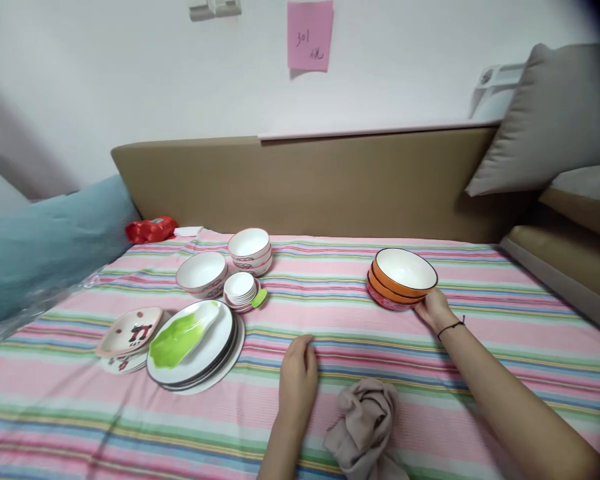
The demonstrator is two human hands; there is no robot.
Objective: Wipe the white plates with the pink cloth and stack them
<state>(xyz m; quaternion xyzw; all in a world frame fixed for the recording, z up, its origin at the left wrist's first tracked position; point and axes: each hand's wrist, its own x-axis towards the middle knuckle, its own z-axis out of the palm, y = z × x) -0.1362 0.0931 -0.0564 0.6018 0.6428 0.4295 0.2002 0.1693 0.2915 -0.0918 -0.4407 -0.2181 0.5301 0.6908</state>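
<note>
My right hand (pixel 434 308) grips the lower right side of a stack of bowls (pixel 405 273). Two orange bowls with dark rims and white insides top the stack, with a red patterned bowl under them, and the stack tilts slightly. My left hand (pixel 299 373) is over the striped cloth with its fingers loosely curled and nothing visible in them. Between my forearms lies a crumpled grey-brown cloth (pixel 365 423). Left of my left hand is a pile of dark-rimmed white plates (pixel 220 333), bearing a green leaf-shaped dish (pixel 180 339).
White bowls (pixel 250 245) stand stacked at the back, beside another white bowl (pixel 203 273) and small stacked dishes (pixel 240 287). A pink patterned bowl (pixel 130 331) sits on plates at far left. A red package (pixel 151 229) lies near the blue cushion (pixel 55 240). A brown backrest (pixel 320 190) closes the back.
</note>
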